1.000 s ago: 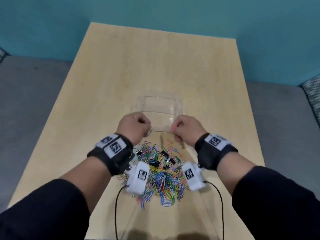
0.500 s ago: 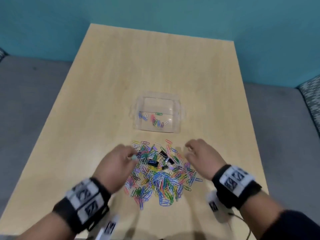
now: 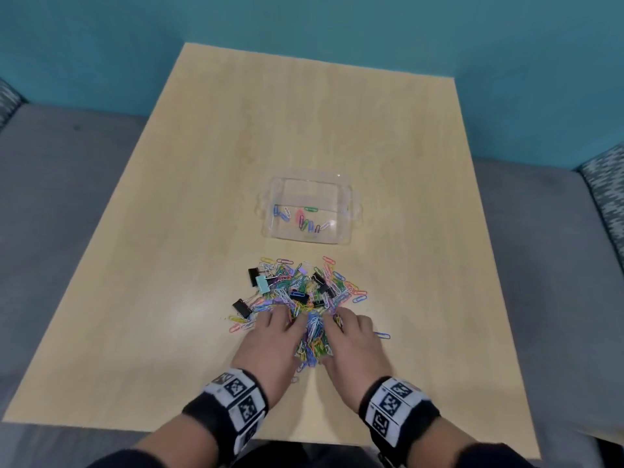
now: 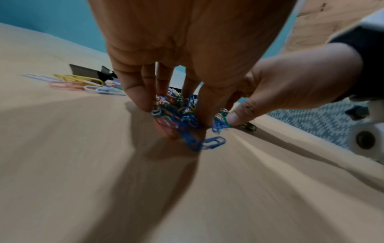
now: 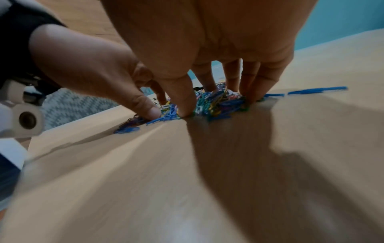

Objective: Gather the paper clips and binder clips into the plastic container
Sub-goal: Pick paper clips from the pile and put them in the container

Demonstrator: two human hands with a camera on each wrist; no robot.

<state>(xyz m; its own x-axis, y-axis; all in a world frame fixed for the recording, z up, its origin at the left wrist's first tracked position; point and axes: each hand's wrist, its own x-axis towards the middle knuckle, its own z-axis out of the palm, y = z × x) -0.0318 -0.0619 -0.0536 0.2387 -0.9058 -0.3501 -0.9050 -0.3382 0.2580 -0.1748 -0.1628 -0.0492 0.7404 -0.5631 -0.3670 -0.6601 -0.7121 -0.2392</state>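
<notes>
From above, both hands are down on the near edge of the heap of paper clips [image 3: 304, 298], the left hand [image 3: 270, 339] and the right hand [image 3: 351, 339] side by side with a ridge of clips bunched between them. The fingers curl down into the pile, raking a clump together. The plastic container [image 3: 351, 211] stands just beyond the heap on the table [image 3: 202, 163], and I count about nine or ten clips already in it. Binder clips: I make out roughly seven, mostly black ones [image 3: 241, 307] and one pale mint one [image 3: 262, 284] (a few more may be buried). The loose paper clips are far too many to count, well over a hundred at a guess.

From the left wrist, the fingers [image 4: 135, 92] stand on their tips among the clips, thumb tip pressed to the table, closing round a small blue and red tangle [image 4: 187, 125]. One black binder clip [image 4: 89, 72] lies off to the side, untouched.

From the right wrist, the fingertips [image 5: 187, 105] likewise claw into the clips, with a couple of blue ones left outside.

To do this well, I'd say both hands should squeeze toward each other and get under the clump before lifting, since linked clips trail and drop.
</notes>
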